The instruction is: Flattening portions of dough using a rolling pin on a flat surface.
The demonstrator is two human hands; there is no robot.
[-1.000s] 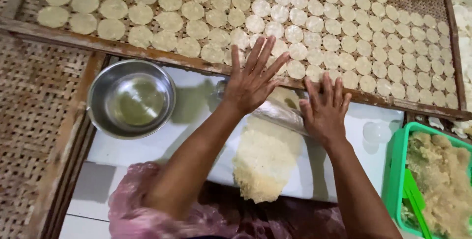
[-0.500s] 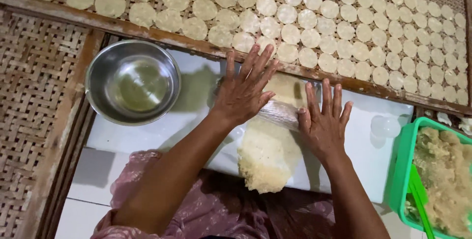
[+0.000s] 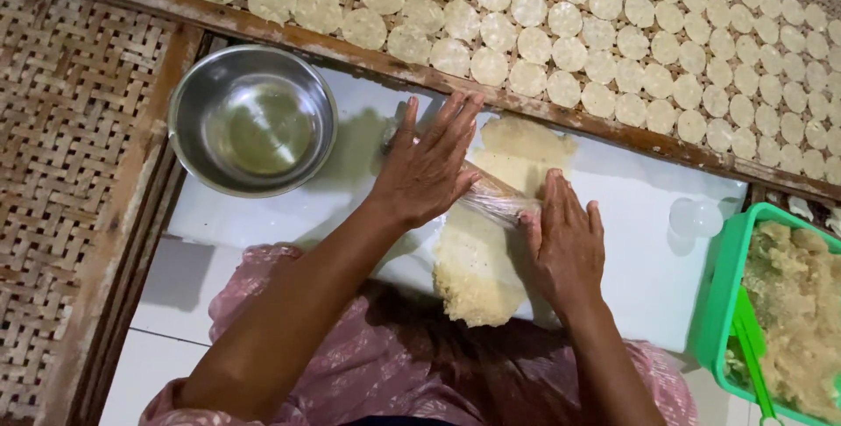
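Left hand (image 3: 429, 167) and right hand (image 3: 565, 242), fingers spread flat, press a plastic-wrapped roller (image 3: 491, 198) across the dough sheet (image 3: 482, 268), evidently to flatten it.

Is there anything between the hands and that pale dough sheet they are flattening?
Yes. A roller wrapped in clear film lies across the dough sheet, and both the left hand and the right hand press on it with flat palms. Whether the right palm also touches the dough cannot be told.
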